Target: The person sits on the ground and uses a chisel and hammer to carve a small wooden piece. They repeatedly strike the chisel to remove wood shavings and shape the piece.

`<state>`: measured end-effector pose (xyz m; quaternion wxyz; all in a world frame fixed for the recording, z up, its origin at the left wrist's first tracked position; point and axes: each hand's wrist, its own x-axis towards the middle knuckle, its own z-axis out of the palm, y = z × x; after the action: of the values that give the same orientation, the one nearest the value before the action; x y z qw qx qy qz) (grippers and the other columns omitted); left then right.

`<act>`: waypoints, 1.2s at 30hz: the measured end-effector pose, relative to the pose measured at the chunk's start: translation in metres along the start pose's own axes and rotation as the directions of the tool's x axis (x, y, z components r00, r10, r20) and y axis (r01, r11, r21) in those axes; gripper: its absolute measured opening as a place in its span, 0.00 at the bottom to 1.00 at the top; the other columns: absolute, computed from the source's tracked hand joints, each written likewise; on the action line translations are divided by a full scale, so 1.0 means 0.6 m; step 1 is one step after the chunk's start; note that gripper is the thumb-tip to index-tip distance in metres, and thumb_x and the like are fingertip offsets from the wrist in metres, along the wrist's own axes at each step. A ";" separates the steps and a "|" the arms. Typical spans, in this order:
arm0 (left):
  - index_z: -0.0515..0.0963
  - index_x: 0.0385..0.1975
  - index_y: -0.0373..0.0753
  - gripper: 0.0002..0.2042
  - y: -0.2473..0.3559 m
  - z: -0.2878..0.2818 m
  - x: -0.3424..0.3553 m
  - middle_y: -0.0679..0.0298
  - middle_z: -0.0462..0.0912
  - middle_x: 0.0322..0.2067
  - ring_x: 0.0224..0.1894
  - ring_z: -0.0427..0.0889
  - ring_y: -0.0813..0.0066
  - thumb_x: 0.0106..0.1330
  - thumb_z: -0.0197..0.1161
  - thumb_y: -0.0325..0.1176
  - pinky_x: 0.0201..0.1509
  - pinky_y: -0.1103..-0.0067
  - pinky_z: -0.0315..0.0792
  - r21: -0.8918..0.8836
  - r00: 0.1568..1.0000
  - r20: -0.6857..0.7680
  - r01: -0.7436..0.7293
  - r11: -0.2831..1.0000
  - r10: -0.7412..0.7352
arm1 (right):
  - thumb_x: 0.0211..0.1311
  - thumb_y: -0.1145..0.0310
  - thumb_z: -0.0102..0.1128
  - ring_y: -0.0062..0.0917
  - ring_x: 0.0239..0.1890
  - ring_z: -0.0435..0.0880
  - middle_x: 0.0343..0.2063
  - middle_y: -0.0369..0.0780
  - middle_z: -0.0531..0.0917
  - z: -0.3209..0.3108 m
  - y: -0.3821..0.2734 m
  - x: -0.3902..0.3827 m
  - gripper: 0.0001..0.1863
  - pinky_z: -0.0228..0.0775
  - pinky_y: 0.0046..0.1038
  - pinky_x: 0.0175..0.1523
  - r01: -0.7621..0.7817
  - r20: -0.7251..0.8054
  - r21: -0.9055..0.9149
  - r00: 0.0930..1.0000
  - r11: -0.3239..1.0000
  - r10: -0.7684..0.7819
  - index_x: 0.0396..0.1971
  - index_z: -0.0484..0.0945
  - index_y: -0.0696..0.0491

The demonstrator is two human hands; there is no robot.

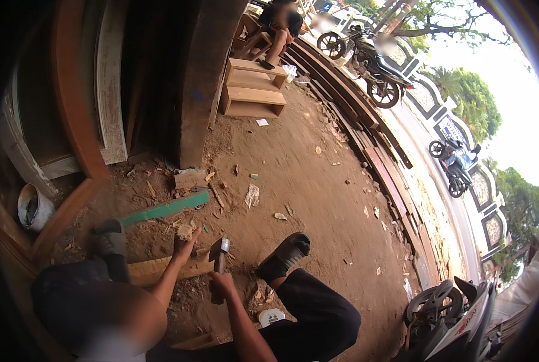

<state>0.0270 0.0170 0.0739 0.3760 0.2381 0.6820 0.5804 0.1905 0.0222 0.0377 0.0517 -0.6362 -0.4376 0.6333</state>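
My right hand (222,282) is wrapped round the handle of a hammer (220,248), whose metal head points up and away from me. To its left, my left hand (184,246) reaches forward, its fingers about a pale, rough chunk (185,231) that looks like wood. Beneath both hands lies a light wooden beam (146,271) on the dirt, between my feet. Just beyond the left hand, a green-painted board (167,208) rests on the ground. Part of the beam is hidden by my left arm.
Wood chips and scraps litter the dirt ground (306,163). A white lid (272,317) lies by my right leg, a bucket (35,207) at the left. Ahead, a person (277,27) sits behind a stepped wooden unit (254,90). Long planks (366,127) line the right; a motorcycle (456,320) stands lower right.
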 end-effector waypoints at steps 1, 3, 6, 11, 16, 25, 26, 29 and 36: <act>0.70 0.24 0.36 0.18 -0.002 0.000 0.002 0.69 0.69 0.19 0.22 0.69 0.77 0.56 0.59 0.48 0.28 0.76 0.64 0.032 1.000 0.002 0.007 0.999 -0.007 | 0.49 0.61 0.57 0.25 0.15 0.73 0.15 0.40 0.74 -0.007 -0.007 -0.002 0.17 0.64 0.27 0.20 0.005 0.014 -0.033 1.000 0.999 -0.005 0.19 0.70 0.63; 0.70 0.25 0.36 0.19 -0.011 -0.002 0.009 0.69 0.69 0.19 0.22 0.69 0.77 0.56 0.58 0.49 0.28 0.76 0.65 0.102 1.000 0.005 0.026 0.994 -0.027 | 0.50 0.59 0.57 0.25 0.15 0.73 0.15 0.40 0.74 -0.023 -0.027 -0.011 0.19 0.64 0.27 0.21 0.013 0.086 -0.070 0.996 0.997 -0.007 0.21 0.70 0.63; 0.71 0.27 0.35 0.19 -0.016 -0.006 0.011 0.67 0.71 0.20 0.24 0.70 0.76 0.57 0.58 0.49 0.30 0.76 0.65 0.071 0.999 0.007 -0.047 0.996 0.047 | 0.52 0.54 0.56 0.24 0.16 0.73 0.16 0.39 0.73 -0.031 -0.060 -0.013 0.21 0.65 0.25 0.22 0.021 0.211 -0.021 0.977 1.000 -0.016 0.26 0.70 0.61; 0.74 0.35 0.35 0.21 -0.025 -0.018 0.018 0.62 0.77 0.31 0.32 0.75 0.74 0.56 0.58 0.49 0.34 0.75 0.67 0.089 0.997 0.014 0.069 0.994 -0.071 | 0.55 0.50 0.54 0.22 0.19 0.71 0.19 0.36 0.71 -0.007 -0.025 0.018 0.23 0.66 0.22 0.24 -0.471 0.682 0.533 0.731 0.703 -0.027 0.35 0.68 0.59; 0.74 0.33 0.35 0.20 -0.080 -0.014 0.028 0.63 0.77 0.29 0.31 0.75 0.75 0.56 0.58 0.49 0.34 0.76 0.67 0.034 0.999 -0.019 -0.047 0.998 0.048 | 0.59 0.56 0.50 0.17 0.19 0.72 0.20 0.36 0.73 0.028 0.004 0.017 0.20 0.68 0.18 0.25 -0.653 0.815 0.573 0.520 0.496 -0.256 0.37 0.68 0.60; 0.72 0.21 0.35 0.21 -0.036 -0.035 0.030 0.69 0.67 0.13 0.18 0.65 0.80 0.56 0.56 0.52 0.23 0.76 0.61 0.022 0.997 -0.050 0.064 0.998 -0.063 | 0.57 0.68 0.52 0.19 0.14 0.68 0.15 0.35 0.71 0.038 -0.066 0.015 0.09 0.63 0.21 0.20 -0.357 0.651 0.548 0.750 0.756 -0.118 0.27 0.67 0.57; 0.72 0.20 0.35 0.21 -0.036 -0.036 0.028 0.69 0.66 0.13 0.18 0.64 0.80 0.56 0.56 0.51 0.23 0.76 0.61 0.037 0.995 -0.078 0.066 0.997 -0.063 | 0.55 0.68 0.54 0.20 0.14 0.69 0.16 0.36 0.71 0.034 -0.077 0.005 0.09 0.64 0.22 0.20 -0.240 0.554 0.425 0.832 0.873 -0.040 0.28 0.67 0.58; 0.74 0.24 0.34 0.19 -0.023 -0.027 0.023 0.67 0.71 0.15 0.20 0.69 0.79 0.56 0.58 0.48 0.25 0.76 0.64 0.225 0.934 -0.051 0.355 0.907 -0.353 | 0.48 0.71 0.59 0.26 0.17 0.76 0.17 0.41 0.75 0.006 -0.081 -0.004 0.10 0.68 0.27 0.19 0.044 0.205 0.072 0.977 0.996 -0.058 0.26 0.69 0.61; 0.70 0.44 0.35 0.26 -0.040 -0.006 0.021 0.57 0.74 0.41 0.44 0.73 0.69 0.55 0.57 0.52 0.46 0.71 0.68 0.102 0.995 0.094 -0.033 0.994 0.023 | 0.42 0.70 0.57 0.28 0.19 0.79 0.17 0.44 0.78 0.007 -0.037 -0.007 0.12 0.72 0.30 0.23 0.103 -0.012 -0.392 0.993 0.914 -0.118 0.21 0.73 0.65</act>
<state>0.0191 0.0194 0.0477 0.3861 0.2934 0.6897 0.5377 0.1770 0.0312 0.0535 -0.0326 -0.6191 -0.5892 0.5182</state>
